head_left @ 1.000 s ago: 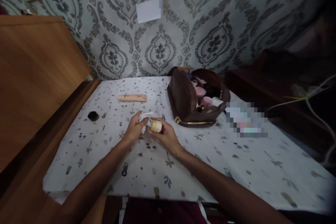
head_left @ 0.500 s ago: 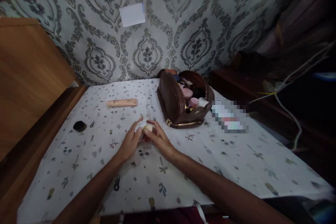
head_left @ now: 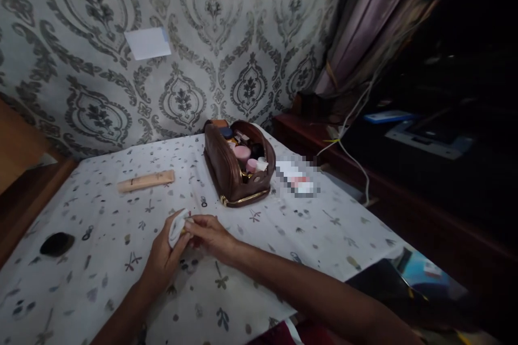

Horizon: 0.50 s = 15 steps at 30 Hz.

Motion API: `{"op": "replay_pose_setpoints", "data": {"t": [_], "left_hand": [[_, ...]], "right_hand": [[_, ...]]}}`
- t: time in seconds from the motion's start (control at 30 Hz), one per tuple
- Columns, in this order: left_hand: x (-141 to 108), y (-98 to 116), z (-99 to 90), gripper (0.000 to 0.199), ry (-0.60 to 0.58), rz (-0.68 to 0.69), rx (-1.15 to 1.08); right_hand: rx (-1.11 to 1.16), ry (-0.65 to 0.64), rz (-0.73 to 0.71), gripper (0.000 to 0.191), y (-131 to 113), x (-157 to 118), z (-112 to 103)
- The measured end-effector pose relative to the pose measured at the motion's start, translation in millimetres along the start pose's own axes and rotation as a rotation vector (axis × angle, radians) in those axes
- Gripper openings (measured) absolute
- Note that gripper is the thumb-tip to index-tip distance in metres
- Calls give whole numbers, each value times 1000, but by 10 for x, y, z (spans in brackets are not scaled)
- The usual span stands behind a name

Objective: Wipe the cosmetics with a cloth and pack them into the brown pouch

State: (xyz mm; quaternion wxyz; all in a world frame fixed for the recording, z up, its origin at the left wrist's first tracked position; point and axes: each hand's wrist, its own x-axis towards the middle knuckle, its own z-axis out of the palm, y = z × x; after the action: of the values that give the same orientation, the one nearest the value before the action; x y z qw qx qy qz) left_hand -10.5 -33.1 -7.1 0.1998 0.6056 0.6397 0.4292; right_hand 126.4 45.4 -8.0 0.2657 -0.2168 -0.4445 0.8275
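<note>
My left hand (head_left: 164, 252) is closed around a folded white cloth (head_left: 177, 229), which shows between the thumb and fingers. My right hand (head_left: 212, 236) meets it from the right, fingertips pinched together at the cloth's edge. A small yellowish bit peeks out under those fingertips; most of it is hidden, so its kind is unclear. Both hands are just above the patterned tablecloth (head_left: 220, 312). Beyond them lies a peach squeeze tube (head_left: 146, 180). An open brown cosmetic bag (head_left: 226, 164) stands past my right hand, with pink and white containers inside.
A round black lid-like object (head_left: 57, 244) sits at the left. Right of the bag is a blurred-out item (head_left: 297, 178). A white cable (head_left: 356, 156) hangs by the dark furniture on the right. Patterned wallpaper (head_left: 182, 94) with a white paper (head_left: 148, 43) rises behind.
The view has swung to the right, so things appear further left. The cream-coloured piece seen between my hands is now mostly covered, and the white cloth shows more in my left hand.
</note>
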Motion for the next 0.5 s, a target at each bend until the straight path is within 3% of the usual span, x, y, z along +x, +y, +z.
{"op": "replay_pose_setpoints", "data": {"t": [0.2,0.5], "left_hand": [[10,41,-31,55,24,-27,74],[-18,-9,-106,31,139,309,117]], "right_hand": [[200,-31,38,52,-26,-8,11],[282,-79,91,55,83,19,-35]]}}
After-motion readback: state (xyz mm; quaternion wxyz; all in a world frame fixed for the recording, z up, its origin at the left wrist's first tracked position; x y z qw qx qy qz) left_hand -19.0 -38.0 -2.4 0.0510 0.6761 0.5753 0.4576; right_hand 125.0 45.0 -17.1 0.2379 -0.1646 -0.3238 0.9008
